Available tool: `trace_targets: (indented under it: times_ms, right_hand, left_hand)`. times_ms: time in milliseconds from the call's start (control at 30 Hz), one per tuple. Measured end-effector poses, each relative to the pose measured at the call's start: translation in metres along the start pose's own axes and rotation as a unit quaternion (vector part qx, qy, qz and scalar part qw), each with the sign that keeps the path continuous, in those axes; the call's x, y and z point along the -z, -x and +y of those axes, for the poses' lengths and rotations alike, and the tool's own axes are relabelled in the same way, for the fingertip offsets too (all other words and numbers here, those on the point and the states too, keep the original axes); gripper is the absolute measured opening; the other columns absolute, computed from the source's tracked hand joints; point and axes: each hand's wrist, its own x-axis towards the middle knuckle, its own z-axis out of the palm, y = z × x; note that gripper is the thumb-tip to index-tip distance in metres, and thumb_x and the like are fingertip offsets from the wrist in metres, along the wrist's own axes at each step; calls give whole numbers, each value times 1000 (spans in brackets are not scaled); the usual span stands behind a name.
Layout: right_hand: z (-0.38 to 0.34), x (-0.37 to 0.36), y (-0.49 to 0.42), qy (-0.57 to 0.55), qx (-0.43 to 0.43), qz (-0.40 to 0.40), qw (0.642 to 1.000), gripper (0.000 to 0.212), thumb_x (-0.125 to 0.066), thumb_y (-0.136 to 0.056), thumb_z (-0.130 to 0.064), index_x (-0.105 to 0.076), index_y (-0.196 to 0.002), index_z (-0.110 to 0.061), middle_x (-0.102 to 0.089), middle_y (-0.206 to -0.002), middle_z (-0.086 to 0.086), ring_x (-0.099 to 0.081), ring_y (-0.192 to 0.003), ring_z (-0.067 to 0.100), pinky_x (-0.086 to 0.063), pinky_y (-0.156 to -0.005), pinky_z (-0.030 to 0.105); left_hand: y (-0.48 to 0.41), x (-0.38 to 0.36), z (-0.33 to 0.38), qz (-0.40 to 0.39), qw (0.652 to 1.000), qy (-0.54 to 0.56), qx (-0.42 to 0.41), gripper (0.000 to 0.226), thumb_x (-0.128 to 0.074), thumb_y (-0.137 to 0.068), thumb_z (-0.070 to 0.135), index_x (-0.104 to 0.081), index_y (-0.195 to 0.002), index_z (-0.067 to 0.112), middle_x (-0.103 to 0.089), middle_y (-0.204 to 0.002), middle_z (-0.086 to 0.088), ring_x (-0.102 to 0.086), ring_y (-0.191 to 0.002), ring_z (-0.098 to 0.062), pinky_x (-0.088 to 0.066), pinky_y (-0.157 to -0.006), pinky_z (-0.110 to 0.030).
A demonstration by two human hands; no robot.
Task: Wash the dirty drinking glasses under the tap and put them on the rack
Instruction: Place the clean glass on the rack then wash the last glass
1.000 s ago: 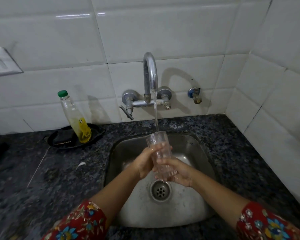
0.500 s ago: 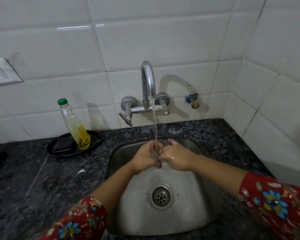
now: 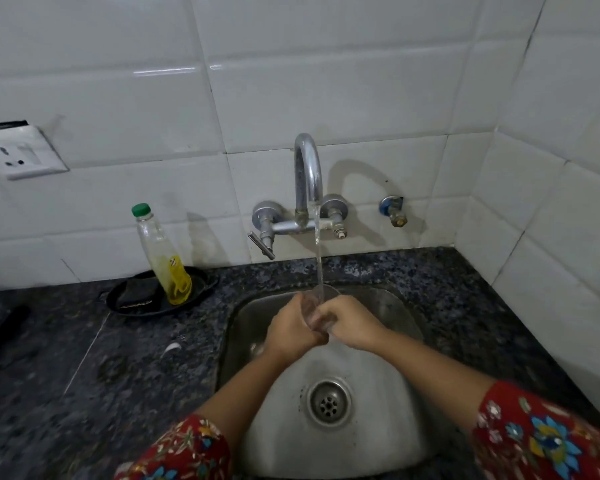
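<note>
While tap (image 3: 308, 174) water runs, both hands' fingers (image 3: 321, 311) close around the glass (image 3: 314, 306) between them.

sink (image 3: 388, 306) set in bench (image 3: 84, 375), tap (image 3: 307, 174) on wall behind it, bottle (image 3: 163, 258) in tray (image 3: 125, 299) left of sink

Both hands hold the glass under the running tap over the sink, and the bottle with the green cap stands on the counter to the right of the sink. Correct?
Not quite. In the head view the bottle stands to the left of the sink, in a dark dish. The rest holds: left hand and right hand hold the glass under the running tap.
</note>
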Motion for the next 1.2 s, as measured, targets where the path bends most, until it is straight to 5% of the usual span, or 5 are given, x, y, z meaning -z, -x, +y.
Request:
trace_targets:
  times_ms: [133,367,667,833,1200]
  right_hand:
    - [1,-9,28,-345,16,197,917,53,-49,-76,20,-66,-108,-19,-62,-119,-1,-58,-112,13,-49,-93,25]
    - [-2,-39,33,-507,-169,71,842,49,-75,-77,-26,-53,-119,-29,-59,-121,1,-59,-104,19,-51,-88,44]
    - [-3,-35,29,-393,-99,63,912,65,-80,-66,1,-51,-120,-18,-61,-113,-2,-59,-97,7,-49,-70,15]
    - [5,-31,28,-326,-142,110,928,70,-78,-65,1,-35,-116,-18,-53,-115,6,-54,-98,15,-45,-70,22]
    - [15,-25,37,-454,-159,42,876,53,-73,-72,-6,-56,-117,-28,-67,-109,5,-63,-99,27,-57,-71,43]
  left_hand:
    - [7,0,4,20,995,82,57,68,-87,-60,23,-49,-115,22,-66,-109,4,-64,-98,-13,-54,-84,-32]
    - [22,8,18,-159,983,73,51,92,-79,-66,5,-30,-140,29,-34,-144,-6,-37,-133,-30,-45,-105,-44]
    - [-20,63,31,115,969,200,85,87,-58,-88,3,-3,-155,18,-6,-162,-7,-20,-146,-27,-29,-116,-41]
    - [-32,65,51,155,968,193,41,89,-51,-91,-4,4,-155,20,-1,-163,1,-38,-124,-12,-43,-68,-4]
    - [-28,61,43,111,986,115,-46,91,-59,-85,4,-8,-155,31,-23,-158,6,-34,-139,-16,-37,-103,-25]
